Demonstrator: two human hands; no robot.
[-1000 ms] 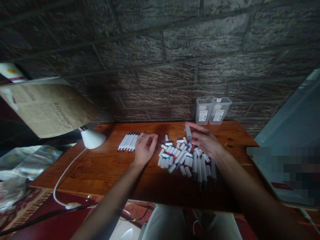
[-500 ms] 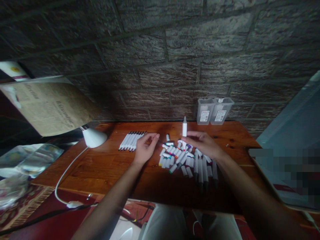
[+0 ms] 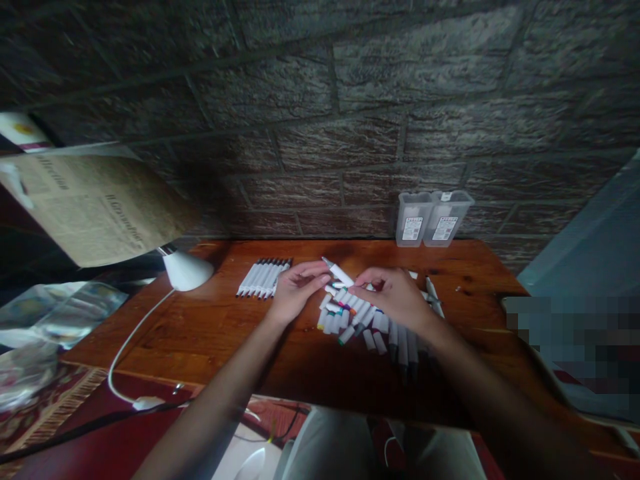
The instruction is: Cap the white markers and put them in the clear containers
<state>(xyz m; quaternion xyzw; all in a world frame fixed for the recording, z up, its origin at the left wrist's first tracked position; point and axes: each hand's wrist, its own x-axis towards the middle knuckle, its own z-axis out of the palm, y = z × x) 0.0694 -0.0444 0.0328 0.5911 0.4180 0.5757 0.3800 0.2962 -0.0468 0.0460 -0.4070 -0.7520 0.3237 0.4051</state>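
A white marker (image 3: pixel 342 274) with a grey end is tilted up to the left above the pile. My right hand (image 3: pixel 393 297) pinches its lower end between thumb and fingers. At the grey upper end, the curled fingertips of my left hand (image 3: pixel 296 290) close on the marker. Below lie many loose marker caps (image 3: pixel 334 323), white with coloured bands, heaped together. Several uncapped-looking markers (image 3: pixel 403 343) lie at the pile's right, partly under my right forearm. Left of my left hand, a neat row of white markers (image 3: pixel 260 277) with dark ends lies side by side.
Two clear plastic containers (image 3: pixel 433 203) with labels stand at the wooden table's (image 3: pixel 225 340) back edge against the brick wall. A lamp with a white base (image 3: pixel 187 272) and paper shade (image 3: pixel 95 207) stands at left; its cord (image 3: pixel 117 353) runs off the front edge.
The marker in my right hand has tipped from upright to leaning left, and its end has come to my left fingertips. A marker now shows behind my right hand.
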